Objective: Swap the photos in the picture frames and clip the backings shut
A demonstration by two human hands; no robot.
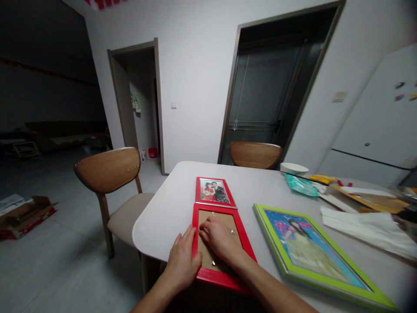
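Note:
A red picture frame lies face down at the table's near edge, its brown backing board showing. Small metal clips sit around that board. My left hand grips the frame's left side, the thumb over the rim. Bent over the board is my right hand, its fingertips pinched together at the inner left edge; whatever lies under them is hidden. Just beyond, a second red picture frame lies face up with a photo of two people. To the right rests a larger green picture frame with a portrait.
The white table also bears a white bowl, a teal plastic packet, white wrapping and opened cardboard packaging on the right. Wooden chairs stand left and beyond. A cardboard box sits on the floor.

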